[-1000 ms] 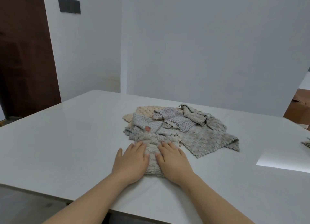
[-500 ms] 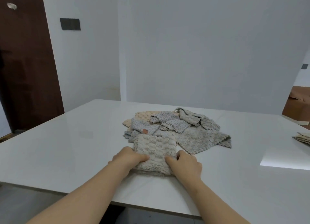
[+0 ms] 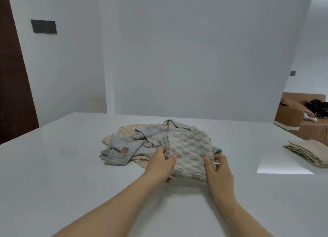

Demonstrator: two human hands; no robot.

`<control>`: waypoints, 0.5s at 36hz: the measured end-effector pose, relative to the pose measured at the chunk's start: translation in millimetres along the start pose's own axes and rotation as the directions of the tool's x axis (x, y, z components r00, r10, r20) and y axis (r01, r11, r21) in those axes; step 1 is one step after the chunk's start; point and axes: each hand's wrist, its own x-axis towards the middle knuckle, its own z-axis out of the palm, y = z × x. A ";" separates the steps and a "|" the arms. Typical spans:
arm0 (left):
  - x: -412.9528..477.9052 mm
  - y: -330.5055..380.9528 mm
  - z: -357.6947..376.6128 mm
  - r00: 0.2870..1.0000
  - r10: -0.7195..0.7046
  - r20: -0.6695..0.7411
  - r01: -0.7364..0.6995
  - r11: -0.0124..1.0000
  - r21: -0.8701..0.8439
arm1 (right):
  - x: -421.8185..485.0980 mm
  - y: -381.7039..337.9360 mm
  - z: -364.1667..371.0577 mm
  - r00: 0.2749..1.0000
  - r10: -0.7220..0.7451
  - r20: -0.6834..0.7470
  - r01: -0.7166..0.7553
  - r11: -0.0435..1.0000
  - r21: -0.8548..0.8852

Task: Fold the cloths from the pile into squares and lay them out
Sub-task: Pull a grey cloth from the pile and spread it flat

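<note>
Left hand [image 3: 160, 165] and right hand [image 3: 220, 173]: each grip pinches a side edge of the folded grey cloth [image 3: 190, 153], thumbs on top. Cloth sits mid-surface [image 3: 71, 174], long axis near edge to far edge, far end over the pile [image 3: 131, 142]. Beige folded stack [image 3: 308, 152] at right edge.

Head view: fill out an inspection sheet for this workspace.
Surface: white table, glossy, sunlit patch at right.
Job's things: folded grey cloth held in both hands; unfolded pile behind it; stack of folded beige cloths at right edge.
Clutter: nothing seen.
Hands: left hand and right hand each grip a side of the folded grey cloth.
Cables: nothing seen.
Surroundings: white walls, dark door, brown sofa.
</note>
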 end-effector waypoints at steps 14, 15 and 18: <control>106.0 51.5 121.5 0.993 0.092 0.071 -0.088 0.994 -0.064 | 121.1 62.6 -51.2 0.970 0.080 -0.231 -0.082 0.997 0.000; 116.2 54.4 127.3 0.993 0.080 0.082 -0.074 0.994 -0.074 | 129.9 66.7 -51.7 0.968 0.082 -0.236 -0.084 0.996 0.001; 142.6 62.3 140.3 0.988 0.024 0.151 0.006 0.981 -0.192 | 153.4 77.6 -50.8 0.966 0.097 -0.238 -0.095 0.995 0.018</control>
